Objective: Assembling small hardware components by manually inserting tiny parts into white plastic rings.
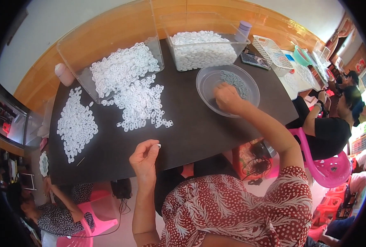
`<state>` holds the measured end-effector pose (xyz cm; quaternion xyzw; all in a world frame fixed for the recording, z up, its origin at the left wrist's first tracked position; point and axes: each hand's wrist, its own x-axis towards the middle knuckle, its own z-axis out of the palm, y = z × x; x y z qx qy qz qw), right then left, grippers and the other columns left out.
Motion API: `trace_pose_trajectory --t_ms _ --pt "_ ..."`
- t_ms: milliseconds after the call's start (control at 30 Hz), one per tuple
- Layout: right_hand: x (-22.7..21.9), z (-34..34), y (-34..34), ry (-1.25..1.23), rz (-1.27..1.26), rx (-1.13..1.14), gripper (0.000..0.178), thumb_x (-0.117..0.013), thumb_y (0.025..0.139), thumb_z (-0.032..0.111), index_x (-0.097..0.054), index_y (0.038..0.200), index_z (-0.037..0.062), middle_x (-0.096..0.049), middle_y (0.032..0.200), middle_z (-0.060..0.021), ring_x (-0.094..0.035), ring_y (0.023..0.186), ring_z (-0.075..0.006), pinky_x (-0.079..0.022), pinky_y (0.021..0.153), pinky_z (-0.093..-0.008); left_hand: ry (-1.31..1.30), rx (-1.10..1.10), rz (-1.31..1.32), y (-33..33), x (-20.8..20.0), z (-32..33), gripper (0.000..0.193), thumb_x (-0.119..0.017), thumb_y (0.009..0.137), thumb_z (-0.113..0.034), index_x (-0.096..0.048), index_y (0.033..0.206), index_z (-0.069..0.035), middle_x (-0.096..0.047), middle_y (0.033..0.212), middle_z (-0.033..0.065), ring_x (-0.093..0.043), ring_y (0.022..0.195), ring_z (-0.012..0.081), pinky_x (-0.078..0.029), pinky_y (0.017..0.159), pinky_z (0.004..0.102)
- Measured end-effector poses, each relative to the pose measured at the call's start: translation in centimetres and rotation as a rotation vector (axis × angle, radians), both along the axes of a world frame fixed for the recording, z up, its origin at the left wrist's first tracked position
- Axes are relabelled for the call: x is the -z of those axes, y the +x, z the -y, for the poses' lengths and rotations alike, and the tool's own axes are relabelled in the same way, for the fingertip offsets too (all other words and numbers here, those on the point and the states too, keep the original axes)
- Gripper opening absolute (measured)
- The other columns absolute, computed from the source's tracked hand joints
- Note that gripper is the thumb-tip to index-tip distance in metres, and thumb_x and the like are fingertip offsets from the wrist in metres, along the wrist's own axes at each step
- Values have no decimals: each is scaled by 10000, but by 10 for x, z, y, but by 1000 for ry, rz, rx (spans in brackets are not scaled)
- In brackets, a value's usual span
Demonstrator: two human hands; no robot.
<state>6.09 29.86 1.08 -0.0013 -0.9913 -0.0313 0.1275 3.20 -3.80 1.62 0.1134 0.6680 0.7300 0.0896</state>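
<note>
Nearest the body, the left hand [145, 156] hovers over the near edge of the dark desk [199, 131], thumb and forefinger pinched together on one small white ring [158, 145]. That grip is closed on the ring at the fingertips, with the other fingers curled loosely.

Farther out and to the right, the right hand [228, 99] reaches into a clear round bowl [207, 82] that sits on the desk. Its fingers are bent down onto the bowl's floor beside a small heap of grey pieces [235, 82]; whether they already pinch one cannot be told from this view.

To do this well, I judge it best to keep the pinch on the ring light and at its rim, so the opening stays free, and to draw a single grey piece from the edge of the heap, not its middle.

Left of the bowl lies a loose spill of white rings [144, 105], reaching into a tipped clear bin [109, 45]. A second, flatter patch of white rings [76, 123] lies well to the left. Behind the bowl stands another clear bin [203, 45] filled with white pieces, and beyond it a white basket [271, 53].
</note>
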Motion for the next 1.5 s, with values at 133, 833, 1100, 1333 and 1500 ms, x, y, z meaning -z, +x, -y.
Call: trace_pose_trajectory --t_ms 133,833,1100,1333,1500 --pt "-6 4 9 -56 -167 -54 81 -587 663 18 -534 724 13 -573 766 -157 -550 772 -339 -463 698 -418 118 79 115 0 3 4 77 -614 838 -6 -636 903 27 -596 769 43 -513 632 67 -396 550 191" --pt "-15 193 26 -707 -407 -461 94 -600 695 16 -581 786 28 -504 715 -101 -490 675 -277 -424 599 -377 335 -68 142 39 -1 -11 152 -601 877 -35 -602 1000 53 -617 781 79 -522 599 89 -427 504 206" --pt "-15 198 27 -666 -466 -407 133 -618 687 -68 -562 788 -3 -525 752 -106 -488 651 -277 -418 567 -367 169 -152 62 43 10 -2 150 -586 891 -51 -611 1007 40 -616 811 69 -513 621 67 -417 513 187" --pt "-19 203 23 -819 -408 -458 122 -631 653 3 -589 747 68 -531 710 -70 -504 671 -273 -435 575 -362 355 -95 284 37 3 -2 101 -570 891 -44 -572 915 54 -615 750 95 -581 585 137 -451 461 236" --pt "-25 194 26 -1118 -157 -383 113 -643 717 -19 -633 805 51 -561 730 -66 -550 702 -217 -448 593 -310 405 -29 393 32 5 4 102 -575 888 -45 -576 919 52 -615 746 107 -581 568 159 -458 463 252"
